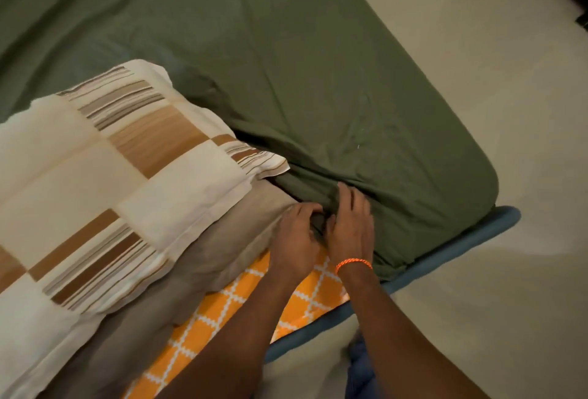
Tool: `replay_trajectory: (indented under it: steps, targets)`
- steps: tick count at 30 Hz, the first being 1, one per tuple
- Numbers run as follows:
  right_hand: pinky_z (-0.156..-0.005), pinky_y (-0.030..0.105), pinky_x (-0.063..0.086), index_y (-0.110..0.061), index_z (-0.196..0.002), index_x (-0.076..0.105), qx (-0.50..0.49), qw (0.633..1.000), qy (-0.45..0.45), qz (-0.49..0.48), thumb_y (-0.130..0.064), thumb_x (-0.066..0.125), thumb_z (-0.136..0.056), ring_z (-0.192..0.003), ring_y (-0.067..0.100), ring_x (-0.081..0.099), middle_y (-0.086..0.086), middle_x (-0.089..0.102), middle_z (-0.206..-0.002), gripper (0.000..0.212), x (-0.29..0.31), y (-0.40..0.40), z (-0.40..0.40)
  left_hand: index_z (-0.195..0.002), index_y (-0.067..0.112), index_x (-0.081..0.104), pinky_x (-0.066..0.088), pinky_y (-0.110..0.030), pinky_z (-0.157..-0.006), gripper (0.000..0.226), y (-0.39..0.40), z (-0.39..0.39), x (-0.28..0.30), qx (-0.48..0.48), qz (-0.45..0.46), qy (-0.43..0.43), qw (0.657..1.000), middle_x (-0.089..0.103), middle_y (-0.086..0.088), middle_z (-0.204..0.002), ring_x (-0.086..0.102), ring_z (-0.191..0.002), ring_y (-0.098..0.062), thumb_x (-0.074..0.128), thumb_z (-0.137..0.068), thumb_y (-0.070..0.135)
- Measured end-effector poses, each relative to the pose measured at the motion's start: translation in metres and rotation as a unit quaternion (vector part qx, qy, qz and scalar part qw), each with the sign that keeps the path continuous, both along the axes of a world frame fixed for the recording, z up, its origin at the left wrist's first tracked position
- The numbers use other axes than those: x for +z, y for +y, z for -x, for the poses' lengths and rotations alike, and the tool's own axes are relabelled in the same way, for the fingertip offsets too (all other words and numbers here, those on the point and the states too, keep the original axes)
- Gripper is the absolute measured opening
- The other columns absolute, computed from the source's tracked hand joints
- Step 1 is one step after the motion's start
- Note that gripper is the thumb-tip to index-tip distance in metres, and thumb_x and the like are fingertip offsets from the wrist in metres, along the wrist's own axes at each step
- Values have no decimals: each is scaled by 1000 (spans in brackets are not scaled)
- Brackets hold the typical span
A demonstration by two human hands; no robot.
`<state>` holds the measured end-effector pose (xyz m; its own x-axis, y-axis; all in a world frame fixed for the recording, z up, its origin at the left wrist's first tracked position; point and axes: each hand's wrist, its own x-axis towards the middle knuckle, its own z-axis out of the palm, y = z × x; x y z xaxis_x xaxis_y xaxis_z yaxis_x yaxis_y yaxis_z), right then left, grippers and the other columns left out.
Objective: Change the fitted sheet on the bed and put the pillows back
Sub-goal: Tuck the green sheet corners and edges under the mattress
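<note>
A dark green fitted sheet (pixel 302 80) covers most of the bed and wraps its near right corner. Its loose edge bunches at the bed's side, where both my hands hold it. My left hand (pixel 296 233) curls its fingers round the bunched hem. My right hand (pixel 350 223), with an orange band on the wrist, grips the same fold from the right. A cream pillow with brown stripes (pixel 105 176) lies on a plain tan pillow (pixel 203 255) just left of my hands. Under them shows an orange cover with a white lattice pattern (pixel 229 309).
A blue bed frame edge (pixel 445 249) runs along the mattress side below the green sheet. Pale floor (pixel 493 112) spreads to the right and in front. A dark object sits at the far top right corner.
</note>
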<state>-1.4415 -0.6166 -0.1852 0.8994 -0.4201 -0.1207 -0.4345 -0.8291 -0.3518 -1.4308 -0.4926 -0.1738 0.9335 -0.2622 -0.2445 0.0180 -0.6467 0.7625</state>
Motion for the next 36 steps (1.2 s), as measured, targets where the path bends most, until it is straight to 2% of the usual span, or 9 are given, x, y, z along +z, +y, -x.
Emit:
replay_trajectory:
  steps: [4,7,11,14,17,23,26,30,36]
  targets:
    - [-106,45,43,-21,-155,38,64,996,-43,35,-25,54,-101,-139,27,42,8,43,-153,57,-6,-58,-17,-164,25,24,35,-45,-122,86,-39,-17,-8,-111,-256,-111,954,18,-4,-172,23,-155,-30,61,-87,13]
    - [-106,46,40,-23,-155,37,88,993,-34,65,-26,55,-100,-141,26,41,8,40,-155,58,-8,-94,-34,-168,24,8,17,-47,-129,98,-63,-39,-5,-131,-327,-131,927,0,-9,-175,2,-162,-32,47,-79,11]
    - [-87,46,40,-26,-120,59,178,980,-26,90,-23,67,-93,-111,29,53,3,56,-120,28,-19,-133,-58,-137,23,54,18,-53,-129,61,-76,-61,-15,-150,-330,-142,921,42,-10,-156,34,-149,-33,63,-76,18]
    - [-79,45,38,-27,-111,59,263,962,-27,72,-15,66,-89,-99,29,54,-1,57,-106,26,-20,-150,-61,-113,23,58,37,-46,-114,40,-80,-62,-16,-137,-275,-134,942,57,-2,-120,55,-115,-33,60,-73,14]
    - [-78,44,38,-27,-108,60,290,954,-19,67,-13,67,-84,-97,27,55,-3,59,-103,28,-14,-170,-49,-111,22,61,43,-40,-86,45,-86,-50,-6,-125,-234,-94,960,65,-4,-98,60,-91,-35,58,-67,21]
    - [-75,44,44,-28,-100,63,347,938,14,25,-19,44,-86,-91,27,59,-5,58,-95,25,-7,-195,-28,-116,30,67,39,-31,-96,56,-130,-40,28,-179,-294,107,933,72,3,-120,63,-114,-26,41,-66,36]
    - [-73,42,44,-29,-83,61,296,955,16,-17,-50,37,-104,-86,24,59,-6,60,-86,39,1,-193,-42,-101,34,64,53,-34,-88,38,-134,-56,28,-25,-179,169,969,73,7,-99,68,-100,-22,40,-74,48]
    - [-63,41,49,-21,-94,55,154,987,-19,-51,-45,47,-105,-89,32,62,5,59,-98,28,5,-192,-97,-100,30,54,54,-43,-79,14,-137,-100,14,168,-158,-4,973,61,5,-98,64,-96,-24,53,-101,44]
    - [-65,42,48,-12,-121,48,73,997,-16,22,-54,45,-103,-102,35,63,12,59,-112,46,0,-195,-180,-125,17,53,44,-48,-95,59,-172,-155,-17,190,-327,9,926,59,-6,-126,53,-121,-30,45,-100,69]
